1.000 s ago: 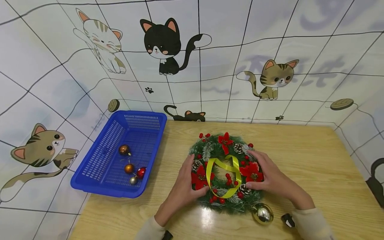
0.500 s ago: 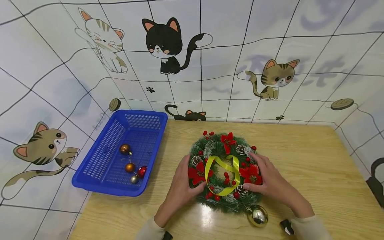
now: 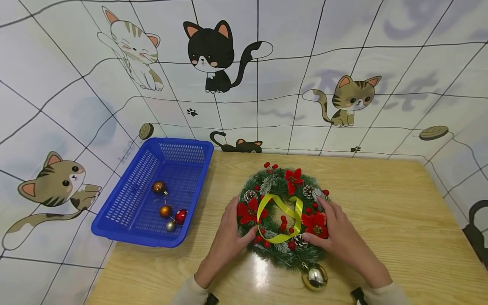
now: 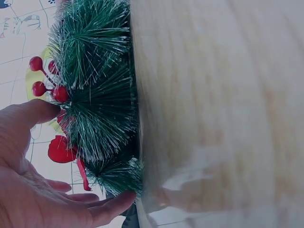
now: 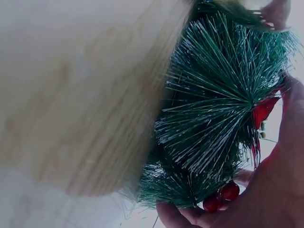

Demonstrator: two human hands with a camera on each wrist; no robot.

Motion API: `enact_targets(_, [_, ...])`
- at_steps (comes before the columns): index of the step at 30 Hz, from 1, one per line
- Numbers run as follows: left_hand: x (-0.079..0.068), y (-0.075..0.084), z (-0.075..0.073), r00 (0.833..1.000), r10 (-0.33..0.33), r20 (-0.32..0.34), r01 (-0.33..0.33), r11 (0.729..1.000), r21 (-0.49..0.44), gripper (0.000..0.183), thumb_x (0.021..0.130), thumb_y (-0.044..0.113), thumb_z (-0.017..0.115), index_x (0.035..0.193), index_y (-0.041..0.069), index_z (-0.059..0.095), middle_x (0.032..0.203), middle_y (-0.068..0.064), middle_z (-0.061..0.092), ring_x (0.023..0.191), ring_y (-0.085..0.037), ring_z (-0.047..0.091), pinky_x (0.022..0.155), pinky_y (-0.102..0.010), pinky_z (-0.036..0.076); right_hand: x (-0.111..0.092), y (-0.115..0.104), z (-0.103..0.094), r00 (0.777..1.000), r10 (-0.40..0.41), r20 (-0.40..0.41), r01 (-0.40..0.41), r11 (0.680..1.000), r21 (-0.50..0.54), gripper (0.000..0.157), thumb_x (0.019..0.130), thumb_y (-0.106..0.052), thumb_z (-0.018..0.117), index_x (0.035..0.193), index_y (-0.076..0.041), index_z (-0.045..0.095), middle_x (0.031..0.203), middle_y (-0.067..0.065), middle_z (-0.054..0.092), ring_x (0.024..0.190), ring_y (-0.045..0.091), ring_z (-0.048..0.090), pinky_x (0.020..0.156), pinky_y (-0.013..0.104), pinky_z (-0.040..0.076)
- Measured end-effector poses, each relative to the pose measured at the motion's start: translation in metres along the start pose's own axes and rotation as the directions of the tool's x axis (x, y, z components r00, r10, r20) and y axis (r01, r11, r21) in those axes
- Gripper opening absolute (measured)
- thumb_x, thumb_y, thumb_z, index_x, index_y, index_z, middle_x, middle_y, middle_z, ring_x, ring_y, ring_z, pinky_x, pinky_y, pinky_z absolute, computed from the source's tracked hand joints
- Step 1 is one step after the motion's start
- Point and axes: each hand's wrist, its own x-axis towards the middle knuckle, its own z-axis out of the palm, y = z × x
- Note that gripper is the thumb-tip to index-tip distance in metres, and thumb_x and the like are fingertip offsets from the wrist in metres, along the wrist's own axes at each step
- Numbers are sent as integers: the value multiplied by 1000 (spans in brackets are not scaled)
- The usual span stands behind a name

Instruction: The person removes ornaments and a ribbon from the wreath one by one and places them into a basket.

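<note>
We see wreath (image 3: 284, 250) on table (image 3: 400, 203), between both hands: left hand (image 3: 228, 235) grips its left side, right hand (image 3: 339, 231) its right, thumbs over top, fingers round outer edge. Gold ball (image 3: 314, 277) lies at near edge.

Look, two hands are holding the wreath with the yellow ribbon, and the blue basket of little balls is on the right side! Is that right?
Nearly! The blue basket of little balls is on the left, as the head view shows. The left hand and right hand do hold the wreath with the yellow ribbon.
</note>
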Motion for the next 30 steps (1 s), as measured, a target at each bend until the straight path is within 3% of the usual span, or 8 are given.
enact_targets(8, [-1,-1,-2,999,-38,36,39,999,-38,96,101,34,78,171,1,22,174,-20,29,157,-39,34,119,-63,38,-3,-6,6,999,43,-17,-43,999,-8,120,91,-68,81,174,-9,17,162,40,30,143,63,37,102,83,40])
enact_targets(20, [-2,-1,-5,1000,-14,20,16,998,-57,86,105,28,74,171,1,24,174,-18,30,159,-34,32,123,-59,34,-7,-16,14,992,100,-75,-104,994,-43,122,91,-66,81,173,-4,16,158,41,34,138,65,43,100,82,42])
enact_targets(30, [-2,-4,-8,1000,-9,22,10,999,-49,84,105,22,72,171,3,24,172,-17,34,156,-33,37,121,-57,38,-10,-25,22,982,163,-99,-168,985,-43,123,93,-69,77,173,-1,14,155,40,35,134,64,44,100,81,43])
